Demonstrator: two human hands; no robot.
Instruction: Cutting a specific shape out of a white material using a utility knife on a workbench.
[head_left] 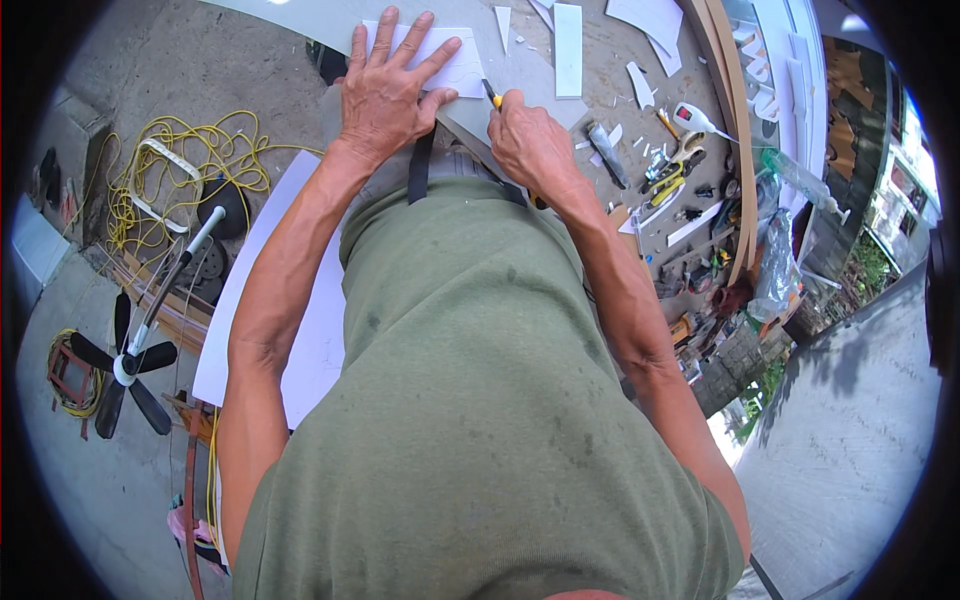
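Note:
My left hand lies flat with fingers spread on a white sheet piece, pressing it against the grey board under it. Faint lines run across the white piece. Closed around a yellow utility knife, my right hand is just beyond the piece's right corner. The knife's dark tip touches or nearly touches that edge; I cannot tell which. Most of its handle is hidden in my fist. A pointed white offcut and a pale rectangular strip lie beyond the knife.
To the right are a grey-handled tool, scissors, a white glue gun, a clear caulking tube and several scraps. On the left are tangled yellow cord, a black-bladed fan and a large white sheet.

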